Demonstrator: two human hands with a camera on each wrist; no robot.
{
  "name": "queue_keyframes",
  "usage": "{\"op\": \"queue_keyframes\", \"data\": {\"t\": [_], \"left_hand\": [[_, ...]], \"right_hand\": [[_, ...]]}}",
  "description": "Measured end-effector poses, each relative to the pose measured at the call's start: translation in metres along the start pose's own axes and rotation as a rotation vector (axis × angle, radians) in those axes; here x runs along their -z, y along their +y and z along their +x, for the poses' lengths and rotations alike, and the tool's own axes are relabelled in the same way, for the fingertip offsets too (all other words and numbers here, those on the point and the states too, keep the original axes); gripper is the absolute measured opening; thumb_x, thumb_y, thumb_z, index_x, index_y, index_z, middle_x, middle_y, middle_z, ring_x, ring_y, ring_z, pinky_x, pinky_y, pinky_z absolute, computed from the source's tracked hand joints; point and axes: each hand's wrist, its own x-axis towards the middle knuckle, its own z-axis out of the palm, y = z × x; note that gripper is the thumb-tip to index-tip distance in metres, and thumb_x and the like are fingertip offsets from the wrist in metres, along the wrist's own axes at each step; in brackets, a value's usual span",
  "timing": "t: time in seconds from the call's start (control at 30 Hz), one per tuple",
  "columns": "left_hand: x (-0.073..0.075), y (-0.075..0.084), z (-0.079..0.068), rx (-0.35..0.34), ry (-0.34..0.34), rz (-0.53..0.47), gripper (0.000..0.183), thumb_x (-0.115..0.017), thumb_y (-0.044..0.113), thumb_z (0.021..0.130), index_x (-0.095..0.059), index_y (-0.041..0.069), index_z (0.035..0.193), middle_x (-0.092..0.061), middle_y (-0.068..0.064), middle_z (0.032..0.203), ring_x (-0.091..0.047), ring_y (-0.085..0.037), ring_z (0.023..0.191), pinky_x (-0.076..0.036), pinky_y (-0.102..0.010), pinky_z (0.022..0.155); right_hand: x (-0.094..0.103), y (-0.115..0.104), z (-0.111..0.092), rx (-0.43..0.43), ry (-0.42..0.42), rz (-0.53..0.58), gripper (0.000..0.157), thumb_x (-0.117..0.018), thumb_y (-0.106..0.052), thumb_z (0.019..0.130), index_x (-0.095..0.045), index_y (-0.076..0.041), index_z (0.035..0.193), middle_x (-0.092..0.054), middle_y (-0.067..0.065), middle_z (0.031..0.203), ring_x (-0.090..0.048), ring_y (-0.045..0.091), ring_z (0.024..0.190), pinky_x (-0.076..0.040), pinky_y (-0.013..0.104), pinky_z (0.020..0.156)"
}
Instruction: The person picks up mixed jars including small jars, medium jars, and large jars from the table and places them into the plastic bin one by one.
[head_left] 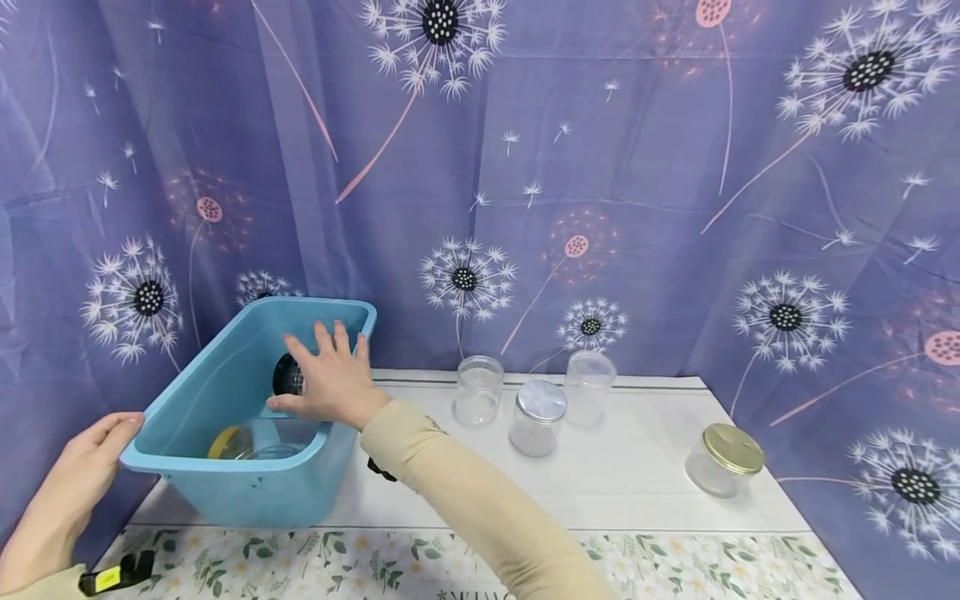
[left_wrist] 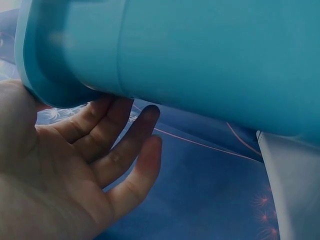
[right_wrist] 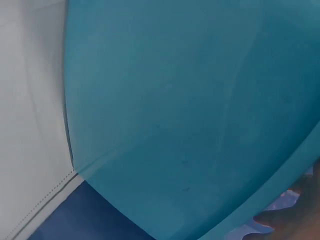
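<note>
A light-blue plastic tub [head_left: 247, 496] stands on the left part of the table. My left hand [head_left: 93, 454] grips its near left corner, with the thumb over the rim and the fingers underneath; the left wrist view shows those fingers bent below the lip. Over the tub's right rim reaches my right hand [head_left: 333, 379], fingers spread, beside a black lid [head_left: 287, 377] inside. Lower in the tub lies a clear jar with a yellow lid [head_left: 225, 443]. Only the dark edge of my right hand [right_wrist: 292, 215] shows in the right wrist view.
Mid-table stand two clear lidless jars [head_left: 478, 392] [head_left: 590, 387] and a silver-lidded jar [head_left: 538, 418]. A gold-lidded jar [head_left: 725, 460] stands at the right. Purple dandelion curtains [head_left: 660, 275] border the table's back and sides. Floral cloth [head_left: 360, 560] covers the front edge.
</note>
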Motion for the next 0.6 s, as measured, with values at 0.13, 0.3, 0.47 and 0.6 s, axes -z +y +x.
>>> {"op": "queue_keyframes", "data": {"t": [0.13,0.3,0.47,0.6], "left_hand": [[-0.001,0.005,-0.003,-0.019,0.004,0.002,0.037,-0.038,0.045,0.104,-0.054,0.016,0.121,-0.058,0.016,0.094,-0.049,0.002,0.09,-0.04,-0.027,0.065],[0.002,0.031,-0.013,-0.032,-0.012,-0.05,0.043,-0.039,0.041,0.105,-0.054,0.006,0.125,-0.061,0.006,0.099,-0.044,0.009,0.085,-0.043,-0.03,0.069],[0.003,0.051,-0.023,-0.004,-0.008,-0.049,0.041,-0.035,0.038,0.106,-0.053,0.006,0.126,-0.06,-0.01,0.107,-0.046,-0.001,0.092,-0.046,-0.045,0.079],[0.001,0.045,-0.019,0.013,-0.007,-0.071,0.051,-0.035,0.037,0.106,-0.047,-0.007,0.13,-0.055,-0.023,0.113,-0.045,0.0,0.092,-0.042,-0.051,0.083]], "right_hand": [[0.002,0.01,-0.009,-0.008,0.047,0.11,0.082,-0.043,-0.076,0.087,-0.016,-0.04,0.156,-0.014,0.003,0.162,-0.007,0.028,0.148,-0.017,0.053,0.115],[0.01,0.026,-0.026,-0.022,0.128,0.216,0.072,-0.051,-0.063,0.093,-0.028,-0.033,0.154,-0.023,0.006,0.159,-0.013,0.03,0.147,-0.019,0.054,0.114],[0.018,0.043,-0.045,-0.041,0.247,0.246,0.062,-0.058,-0.049,0.095,-0.038,-0.027,0.15,-0.035,0.008,0.152,-0.023,0.032,0.143,-0.023,0.055,0.112],[0.019,0.059,-0.062,-0.066,0.361,0.257,0.055,-0.064,-0.039,0.093,-0.049,-0.023,0.143,-0.045,0.008,0.144,-0.03,0.033,0.139,-0.025,0.057,0.11]]}}
